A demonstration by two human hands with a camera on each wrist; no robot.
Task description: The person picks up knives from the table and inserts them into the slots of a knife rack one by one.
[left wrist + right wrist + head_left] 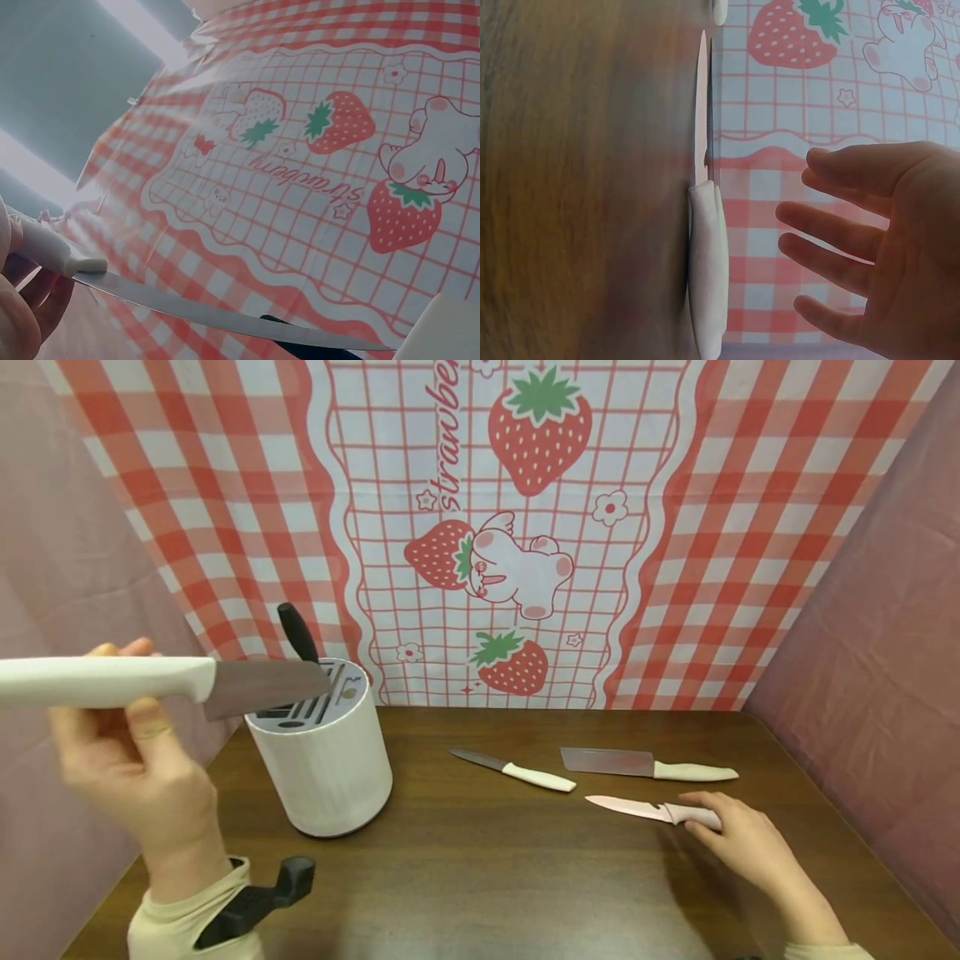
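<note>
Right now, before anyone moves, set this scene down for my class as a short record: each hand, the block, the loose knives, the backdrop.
Left hand: holds a large white-handled knife, blade pointing toward the block
Right hand: fingers extended beside the pink knife's handle, not gripping it
Block: white, round, slotted top; one black handle sticks up
Loose on table: small white-handled knife, cleaver, pink knife nearest the person
Backdrop: strawberry-print checked cloth
Unclear: whether the held blade touches the block
</note>
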